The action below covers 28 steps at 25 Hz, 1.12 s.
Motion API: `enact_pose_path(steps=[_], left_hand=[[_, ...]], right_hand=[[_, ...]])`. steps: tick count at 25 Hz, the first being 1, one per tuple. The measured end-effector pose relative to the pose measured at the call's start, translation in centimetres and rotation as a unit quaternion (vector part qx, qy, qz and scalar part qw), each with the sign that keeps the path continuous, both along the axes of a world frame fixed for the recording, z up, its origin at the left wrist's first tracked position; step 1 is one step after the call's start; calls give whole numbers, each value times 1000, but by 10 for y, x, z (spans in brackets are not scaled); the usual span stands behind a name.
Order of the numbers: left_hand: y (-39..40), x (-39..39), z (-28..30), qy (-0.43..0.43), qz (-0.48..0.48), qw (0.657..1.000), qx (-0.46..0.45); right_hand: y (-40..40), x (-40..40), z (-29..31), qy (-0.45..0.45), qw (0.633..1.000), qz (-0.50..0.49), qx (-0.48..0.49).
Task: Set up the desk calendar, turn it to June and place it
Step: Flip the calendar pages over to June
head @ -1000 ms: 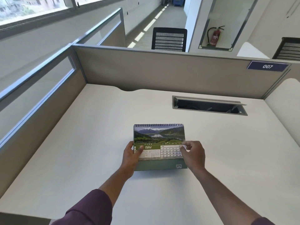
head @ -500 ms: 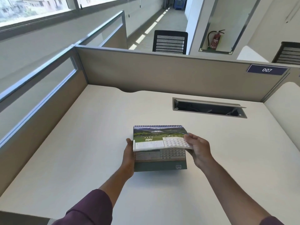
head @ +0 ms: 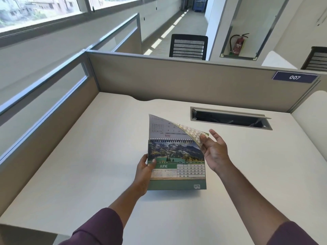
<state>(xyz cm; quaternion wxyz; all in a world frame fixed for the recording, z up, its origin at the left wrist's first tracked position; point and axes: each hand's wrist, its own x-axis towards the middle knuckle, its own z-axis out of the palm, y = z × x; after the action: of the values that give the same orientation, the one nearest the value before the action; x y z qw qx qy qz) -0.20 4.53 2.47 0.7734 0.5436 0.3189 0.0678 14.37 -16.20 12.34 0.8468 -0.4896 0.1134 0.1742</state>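
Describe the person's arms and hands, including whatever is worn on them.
Both hands, left hand and right hand, are bare, with no gloves, rings or watch visible. The forearms are bare too. Dark purple fabric sleeves sit pushed up toward the elbows on both arms.

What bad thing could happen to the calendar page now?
1. The flipped page is curled and pinched only at one corner by the right hand; a hard pull might tear it at the spiral binding.
2. If let go now, it might flop back over the JUNE page.
3. The left hand grips only one edge of the desk calendar, so it might tip on the desk.
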Motion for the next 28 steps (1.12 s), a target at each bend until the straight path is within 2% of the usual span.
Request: enact_pose_path(steps=[4,10,15,18,20,22,25,28], left_hand=[[0,-4,1,6,-4,1000,5],[2,-8,-1,9,4,1000,16],[1,-7,1,8,-3,1000,23],[1,-7,0,9,-2,1000,26],[1,-6,0,5,-1,1000,22],[2,-5,1,-3,-2,1000,19],[1,-5,2,-3,-5,1000,23],[0,-3,3,-3,-1,1000,24]], right_hand=[[2,-1,0,-4,1000,12,-18],[2,0,8,-40,993,79,73],[4,3,10,-50,997,37,39],[3,6,8,-65,996,57,24],[2,7,3,-67,995,73,-22],[1,8,-8,-63,987,67,-134],[-5,7,-33,-62,950,37,-304],[-12,4,-52,-71,921,79,-374]])
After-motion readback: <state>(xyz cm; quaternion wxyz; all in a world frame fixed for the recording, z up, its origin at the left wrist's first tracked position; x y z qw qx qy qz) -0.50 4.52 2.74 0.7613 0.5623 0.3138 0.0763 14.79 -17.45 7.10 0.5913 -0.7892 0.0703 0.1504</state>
